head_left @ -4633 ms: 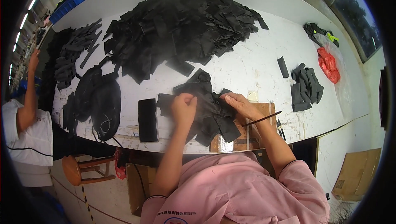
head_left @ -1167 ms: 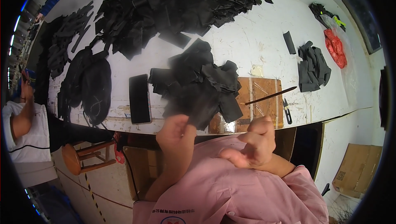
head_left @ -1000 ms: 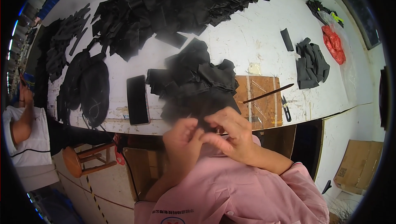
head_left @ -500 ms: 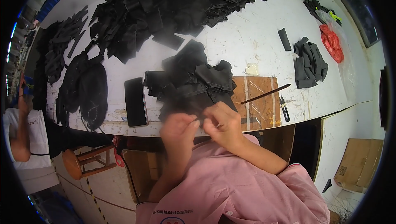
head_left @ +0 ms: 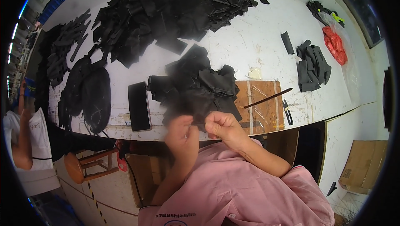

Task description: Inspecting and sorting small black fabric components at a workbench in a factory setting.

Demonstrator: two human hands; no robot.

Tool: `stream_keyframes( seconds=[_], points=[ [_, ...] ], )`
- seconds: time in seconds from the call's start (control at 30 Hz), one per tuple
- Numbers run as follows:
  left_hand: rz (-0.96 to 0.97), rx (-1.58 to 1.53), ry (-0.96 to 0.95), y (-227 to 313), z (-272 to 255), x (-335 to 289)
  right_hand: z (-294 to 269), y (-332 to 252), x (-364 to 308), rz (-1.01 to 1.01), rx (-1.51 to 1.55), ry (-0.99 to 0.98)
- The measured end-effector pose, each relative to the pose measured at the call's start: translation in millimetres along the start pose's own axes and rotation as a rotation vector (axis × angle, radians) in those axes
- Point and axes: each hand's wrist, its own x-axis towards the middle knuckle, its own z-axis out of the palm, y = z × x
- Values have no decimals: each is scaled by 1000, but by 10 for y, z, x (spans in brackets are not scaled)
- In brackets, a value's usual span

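At the table's front edge my left hand (head_left: 182,136) and my right hand (head_left: 227,129) are close together, fingers pinched. A small black fabric piece (head_left: 200,120) shows between their fingertips, partly hidden and hard to make out against the dark cloth behind. Just beyond my hands lies a small heap of black fabric pieces (head_left: 216,80), some with pale stitching along their edges. A smudge blurs the middle of the view over this heap.
A large pile of black fabric pieces (head_left: 158,13) covers the far side. Left are a phone (head_left: 139,106) and black mesh items (head_left: 96,97). Right lie a brown board (head_left: 266,113), a dark stick (head_left: 268,98), thread snips (head_left: 288,112), grey strips (head_left: 312,65) and a red bag (head_left: 334,44).
My fingers have shifted slightly, and a bit of black fabric now shows between them. The whole view has moved a little; the heaps lie as before.
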Motion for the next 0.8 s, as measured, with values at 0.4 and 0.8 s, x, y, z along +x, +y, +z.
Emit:
stream_keyframes(
  seconds=[0.4, 0.8],
  points=[
    [-824, -938, -525, 590, -144, 167, -6, -134, -84, -95, 199, -38],
    [-339, -431, -182, 424, 75, -56, 58, -225, -183, -828, -854, 217]
  ],
)
